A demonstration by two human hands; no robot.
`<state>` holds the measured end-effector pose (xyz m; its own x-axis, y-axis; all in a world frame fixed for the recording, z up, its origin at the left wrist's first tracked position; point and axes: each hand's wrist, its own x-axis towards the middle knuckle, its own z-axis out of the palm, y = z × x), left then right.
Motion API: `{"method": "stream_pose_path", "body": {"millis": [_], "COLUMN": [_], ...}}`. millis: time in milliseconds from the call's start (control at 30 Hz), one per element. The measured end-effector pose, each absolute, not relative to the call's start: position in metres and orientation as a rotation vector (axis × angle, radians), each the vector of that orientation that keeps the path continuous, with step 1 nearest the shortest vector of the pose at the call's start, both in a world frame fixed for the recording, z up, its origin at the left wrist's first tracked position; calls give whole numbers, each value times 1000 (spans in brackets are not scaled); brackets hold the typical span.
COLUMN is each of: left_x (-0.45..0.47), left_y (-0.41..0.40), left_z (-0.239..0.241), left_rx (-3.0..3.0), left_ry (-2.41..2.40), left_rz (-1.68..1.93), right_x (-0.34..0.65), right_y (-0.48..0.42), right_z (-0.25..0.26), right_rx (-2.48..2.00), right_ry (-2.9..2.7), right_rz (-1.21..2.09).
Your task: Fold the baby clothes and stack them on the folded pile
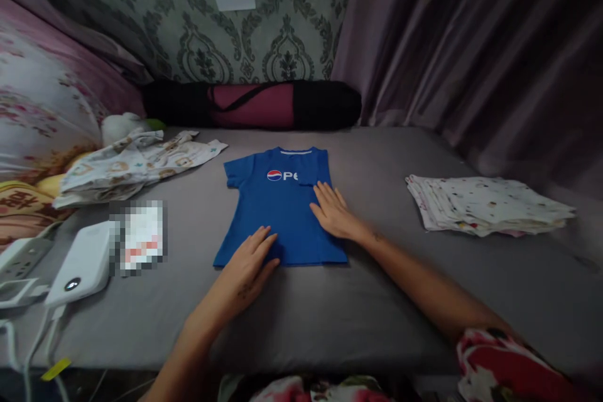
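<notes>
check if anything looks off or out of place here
Nothing looks spilled or damaged. The blue shirt is lopsided, though: its right side is folded inward, cutting off the printed letters, while the left sleeve sticks out. Patterned cloth at the far left also lies rumpled, unlike the neat stack on the right.

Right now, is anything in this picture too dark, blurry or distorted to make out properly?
Head view: dim light, the purplish curtain fading to near-black at far right; head view: coarse pixel blocks hide the details of a white-and-red item beside the white power bank; head view: the blue T-shirt, left hand and right hand are readable, with no strong glare.
</notes>
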<state>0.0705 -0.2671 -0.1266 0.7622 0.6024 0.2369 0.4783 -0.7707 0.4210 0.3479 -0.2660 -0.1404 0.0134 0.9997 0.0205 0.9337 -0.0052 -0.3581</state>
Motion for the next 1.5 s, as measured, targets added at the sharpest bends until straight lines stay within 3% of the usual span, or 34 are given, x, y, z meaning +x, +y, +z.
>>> {"method": "stream_pose_path", "body": {"millis": [233,667,900,1100,1300,1500], "left_x": [65,33,26,31,31,33], "left_y": [-268,-243,-238,-244,-245,-243], "left_z": [-139,-139,-140,-134,-136,-139], "left_rx": [2606,2292,2151,2015,1841,1803], "left_ry": [964,1513,1681,1798,1834,1781], "left_rz": [644,774,737,584,473,510], "right_x": [330,315,360,382,382,330], "right_y": [-286,-322,-226,-131,-115,-93], "right_z": [-152,-141,-119,-139,-155,-117], "right_rx": [-2088,-1943,-2034,-2333,-2422,-2196], "right_ry": [-1991,-2080,-1867,-1671,-1729,-1794], "right_rz": [203,495,254,151,208,172]}}
